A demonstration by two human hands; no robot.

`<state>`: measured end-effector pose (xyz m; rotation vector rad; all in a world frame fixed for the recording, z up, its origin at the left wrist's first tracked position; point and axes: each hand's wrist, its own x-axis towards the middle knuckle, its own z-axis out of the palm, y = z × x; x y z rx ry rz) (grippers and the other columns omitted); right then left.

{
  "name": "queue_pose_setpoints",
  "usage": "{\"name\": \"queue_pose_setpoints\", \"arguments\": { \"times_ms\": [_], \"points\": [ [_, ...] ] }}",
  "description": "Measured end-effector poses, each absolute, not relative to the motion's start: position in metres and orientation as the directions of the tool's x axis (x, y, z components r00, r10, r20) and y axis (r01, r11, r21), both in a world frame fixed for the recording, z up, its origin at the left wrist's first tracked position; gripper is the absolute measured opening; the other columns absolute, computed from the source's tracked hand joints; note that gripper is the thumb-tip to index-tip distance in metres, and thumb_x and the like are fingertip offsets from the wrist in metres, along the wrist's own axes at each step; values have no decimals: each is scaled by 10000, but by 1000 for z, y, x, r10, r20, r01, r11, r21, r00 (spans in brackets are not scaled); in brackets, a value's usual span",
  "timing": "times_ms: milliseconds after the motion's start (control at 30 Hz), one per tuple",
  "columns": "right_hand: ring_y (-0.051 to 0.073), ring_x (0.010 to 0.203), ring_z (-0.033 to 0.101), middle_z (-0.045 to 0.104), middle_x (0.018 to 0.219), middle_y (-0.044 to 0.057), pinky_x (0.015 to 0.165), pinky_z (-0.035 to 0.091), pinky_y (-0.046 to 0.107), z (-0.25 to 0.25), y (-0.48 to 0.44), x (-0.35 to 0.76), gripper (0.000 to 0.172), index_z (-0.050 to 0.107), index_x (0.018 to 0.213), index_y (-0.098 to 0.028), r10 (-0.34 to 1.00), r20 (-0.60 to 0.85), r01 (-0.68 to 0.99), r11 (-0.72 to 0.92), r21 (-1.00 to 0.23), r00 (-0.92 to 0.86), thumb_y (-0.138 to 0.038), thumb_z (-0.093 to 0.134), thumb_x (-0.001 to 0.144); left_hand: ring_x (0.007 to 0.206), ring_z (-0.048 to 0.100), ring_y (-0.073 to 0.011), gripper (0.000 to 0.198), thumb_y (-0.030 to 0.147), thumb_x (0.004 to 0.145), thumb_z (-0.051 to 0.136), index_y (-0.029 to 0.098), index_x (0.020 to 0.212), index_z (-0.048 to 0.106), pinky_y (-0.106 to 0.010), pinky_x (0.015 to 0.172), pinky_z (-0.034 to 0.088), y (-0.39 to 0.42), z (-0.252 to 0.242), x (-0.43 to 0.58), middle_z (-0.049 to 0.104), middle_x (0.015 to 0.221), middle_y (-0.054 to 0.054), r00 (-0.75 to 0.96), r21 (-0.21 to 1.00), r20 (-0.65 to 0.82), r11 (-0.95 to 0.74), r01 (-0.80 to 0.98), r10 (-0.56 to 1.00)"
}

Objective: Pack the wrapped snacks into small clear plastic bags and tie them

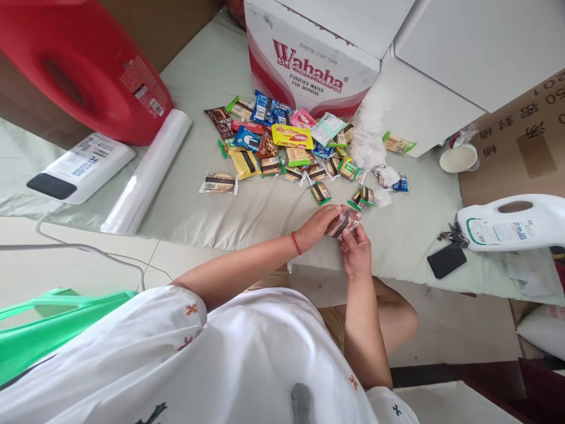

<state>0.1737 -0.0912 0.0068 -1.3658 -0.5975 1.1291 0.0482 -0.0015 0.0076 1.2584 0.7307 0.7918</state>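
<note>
Both my hands meet over the front edge of the covered surface, holding one reddish-brown wrapped snack packet (343,222) with a dark band. My left hand (318,224), a red string on its wrist, grips the packet's left and top side. From below, my right hand (355,250) pinches the packet's lower right corner between thumb and fingers. Just beyond lies a pile of snack packets, among them a yellow nabati packet (292,136), a blue packet (263,108) and a brown cocoa packet (219,122). Small green-edged biscuit packets (320,192) lie closest to my hands.
A white Wahaha carton (309,65) stands behind the pile, with crumpled clear plastic (369,132) beside it. At left are a red jug (101,76), a clear film roll (148,171) and a white device (83,168). At right are a paper cup (459,159), black phone (446,260) and white bottle (516,222).
</note>
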Motion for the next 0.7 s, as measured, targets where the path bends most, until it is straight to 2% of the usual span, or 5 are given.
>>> {"name": "queue_pose_setpoints", "arguments": {
  "times_ms": [167, 333, 500, 600, 700],
  "points": [
    [158, 919, 647, 717, 1224, 41, 712, 520, 243, 4, -92, 171, 674, 649, 1315, -243, 873, -254, -138, -215, -967, 417, -481, 858, 719, 847, 636, -147, 457, 413, 708, 871, 168, 983, 600, -279, 791, 526, -3, 3, 60, 682, 949, -22, 509, 877, -291, 438, -195, 810],
    [210, 1115, 670, 715, 1291, 66, 950, 553, 343, 4, -109, 168, 646, 626, 1341, -241, 815, -193, 8, -236, -972, 547, -473, 831, 774, 656, 587, -113, 440, 492, 762, 820, 192, 938, 551, -243, 617, 482, -7, 1, 71, 630, 790, 16, 604, 717, -376, 634, -291, 702],
    [158, 795, 665, 761, 991, 20, 648, 550, 257, 13, -148, 197, 504, 714, 1123, -235, 791, -275, -46, -299, -953, 546, -456, 887, 705, 996, 665, -204, 287, 434, 840, 751, 185, 842, 608, -324, 873, 551, -4, 6, 52, 690, 968, -67, 567, 989, -133, 149, 19, 813],
    [66, 472, 417, 646, 679, -29, 378, 282, 182, 25, -157, 255, 480, 691, 889, -200, 687, -421, -115, -445, -888, 592, -526, 917, 619, 1130, 647, -227, 186, 365, 916, 633, 200, 1002, 636, -367, 928, 572, 5, 12, 13, 664, 1174, -107, 474, 976, 82, -166, 139, 877],
    [55, 429, 337, 554, 555, -21, 348, 189, 193, 50, -127, 337, 492, 625, 698, -180, 591, -404, 19, -580, -815, 698, -504, 954, 529, 1127, 648, -233, 165, 339, 959, 553, 207, 1000, 645, -398, 968, 566, 9, 14, -38, 654, 1163, -106, 364, 878, 231, -354, 321, 902]
  ]
}}
